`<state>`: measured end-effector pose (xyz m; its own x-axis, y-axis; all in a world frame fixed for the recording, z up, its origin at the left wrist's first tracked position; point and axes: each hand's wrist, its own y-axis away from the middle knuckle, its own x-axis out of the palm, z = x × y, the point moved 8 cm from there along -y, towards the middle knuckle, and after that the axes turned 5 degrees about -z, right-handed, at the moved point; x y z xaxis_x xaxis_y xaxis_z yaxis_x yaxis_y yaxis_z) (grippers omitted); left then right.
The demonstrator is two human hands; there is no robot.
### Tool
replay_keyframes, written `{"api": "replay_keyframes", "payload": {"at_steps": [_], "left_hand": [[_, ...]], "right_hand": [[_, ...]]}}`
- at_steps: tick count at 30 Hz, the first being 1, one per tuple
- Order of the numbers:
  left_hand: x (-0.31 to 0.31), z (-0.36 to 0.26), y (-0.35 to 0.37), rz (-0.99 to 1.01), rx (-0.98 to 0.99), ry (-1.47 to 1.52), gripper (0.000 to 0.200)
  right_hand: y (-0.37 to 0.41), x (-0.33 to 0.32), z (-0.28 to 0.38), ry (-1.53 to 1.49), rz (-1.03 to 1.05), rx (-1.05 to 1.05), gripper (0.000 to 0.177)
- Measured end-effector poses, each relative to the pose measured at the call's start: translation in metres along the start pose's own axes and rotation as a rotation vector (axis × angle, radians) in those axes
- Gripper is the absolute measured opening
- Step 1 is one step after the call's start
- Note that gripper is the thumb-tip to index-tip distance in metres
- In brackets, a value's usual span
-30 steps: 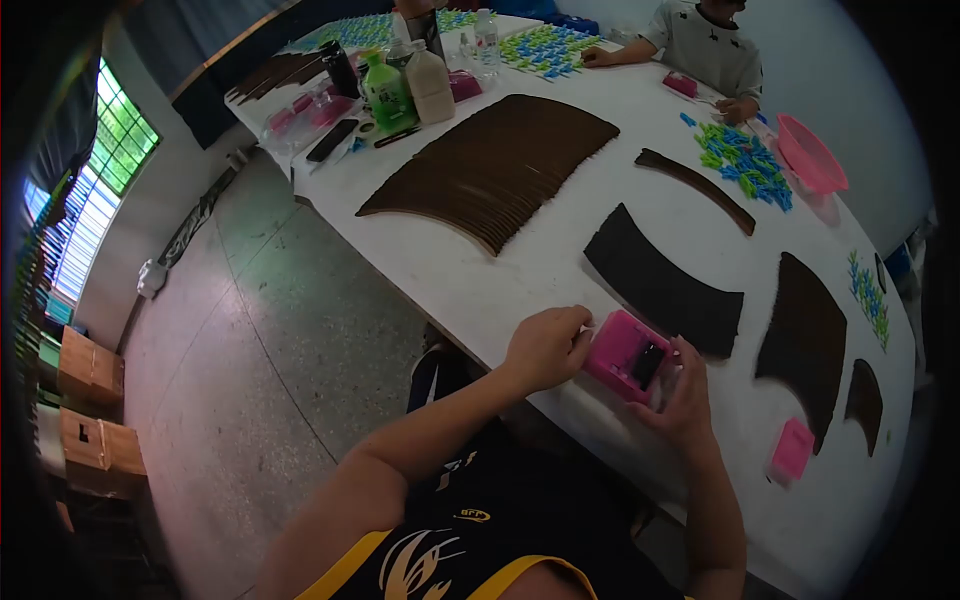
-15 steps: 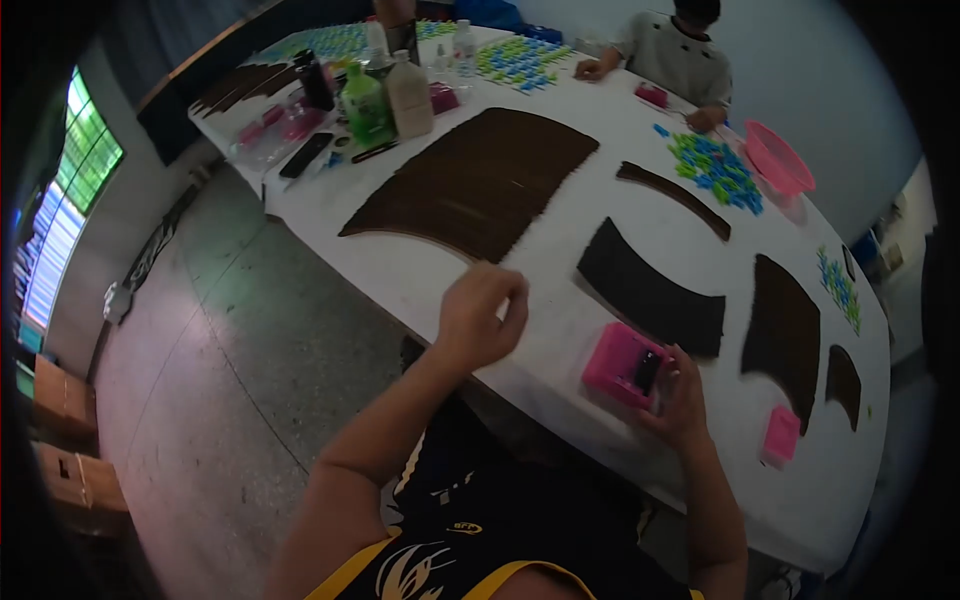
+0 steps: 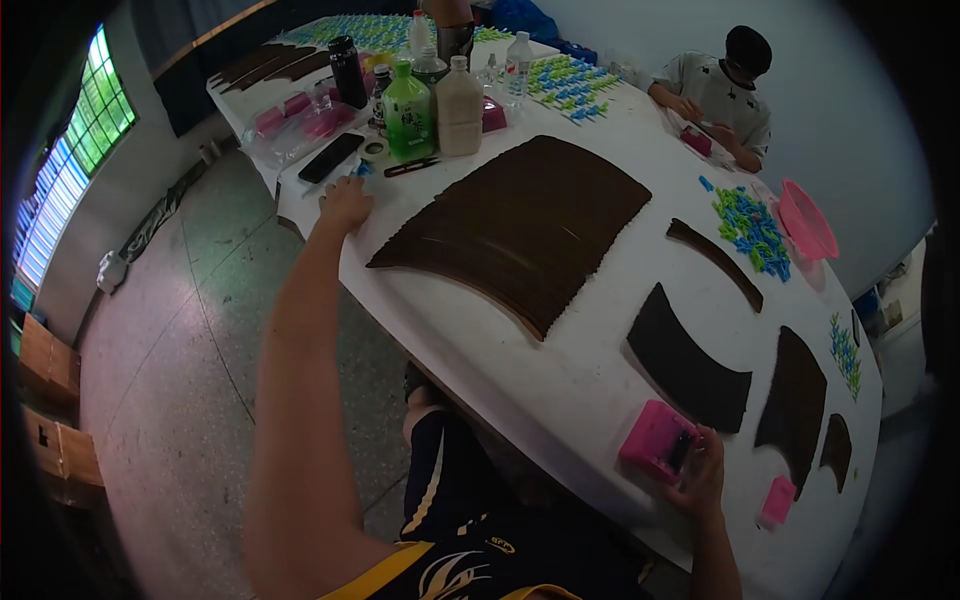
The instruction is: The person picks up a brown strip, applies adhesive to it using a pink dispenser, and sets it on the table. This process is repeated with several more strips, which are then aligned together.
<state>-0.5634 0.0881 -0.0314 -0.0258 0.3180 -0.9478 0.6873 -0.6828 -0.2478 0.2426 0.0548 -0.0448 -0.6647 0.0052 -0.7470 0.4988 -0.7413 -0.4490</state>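
left hand [image 3: 347, 205] at the small blue pieces [image 3: 363, 169], right hand [image 3: 702, 472] on the pink box [image 3: 658, 440]

the left fingers point down close together beside the small blue pieces, near the surface's [image 3: 590, 375] near edge, toward its left end; whether they pinch anything i cannot tell. the right thumb and fingers stand apart, touching the right side of the pink box, which sits by the near edge; how firmly they grip is unclear.

just past the left hand lie a black phone [image 3: 331, 158], a tape roll [image 3: 374, 149] and dark snips [image 3: 411, 167], with a green bottle [image 3: 409, 115] and a beige bottle [image 3: 459, 110] behind. a large brown sheet [image 3: 520, 225] spreads between the hands. beyond the pink box is a dark curved piece [image 3: 690, 365]; a smaller pink block [image 3: 778, 499] lies to its right. farther out, green and blue clips [image 3: 752, 230] are heaped beside a pink basket [image 3: 806, 221], and another person [image 3: 715, 100] sits at the far edge.
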Motion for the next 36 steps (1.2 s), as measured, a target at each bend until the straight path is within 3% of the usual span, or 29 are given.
{"api": "replay_keyframes", "payload": {"at_steps": [7,13,15,21,25,27,29,31,34,36], "left_hand": [[0.016,-0.003,-0.031,-0.003,0.008,-0.113,0.047],[-0.006,0.006,-0.024,-0.199,0.094,0.043,0.035],[-0.035,0.012,-0.014,-0.35,0.116,0.19,0.036],[-0.168,-0.013,0.078,-0.468,-0.005,0.487,0.047],[-0.187,-0.069,0.156,-0.411,0.068,0.7,0.045],[-0.165,-0.116,0.201,-0.161,0.19,0.933,0.037],[-0.148,-0.179,0.265,-0.004,0.389,0.929,0.032],[-0.129,-0.232,0.323,0.232,0.458,0.898,0.027],[-0.091,-0.284,0.368,0.238,0.615,0.866,0.024],[-0.083,-0.31,0.391,0.134,0.791,0.81,0.02]], "right_hand": [[0.003,0.002,-0.005,-0.113,0.006,0.02,0.112],[-0.001,0.001,0.0,-0.042,-0.008,-0.036,0.111],[-0.004,-0.002,0.003,-0.006,-0.016,-0.063,0.112],[-0.012,-0.004,0.013,0.056,0.014,-0.066,0.112],[-0.013,-0.006,0.014,0.083,0.012,-0.018,0.113],[-0.011,-0.007,0.009,0.131,0.015,0.013,0.115],[-0.012,-0.005,0.011,0.141,0.019,-0.048,0.116],[-0.016,-0.005,0.013,0.127,0.03,-0.011,0.116],[-0.017,-0.006,0.019,0.124,0.032,-0.007,0.115],[-0.017,-0.007,0.025,0.144,0.02,-0.037,0.114]]}}
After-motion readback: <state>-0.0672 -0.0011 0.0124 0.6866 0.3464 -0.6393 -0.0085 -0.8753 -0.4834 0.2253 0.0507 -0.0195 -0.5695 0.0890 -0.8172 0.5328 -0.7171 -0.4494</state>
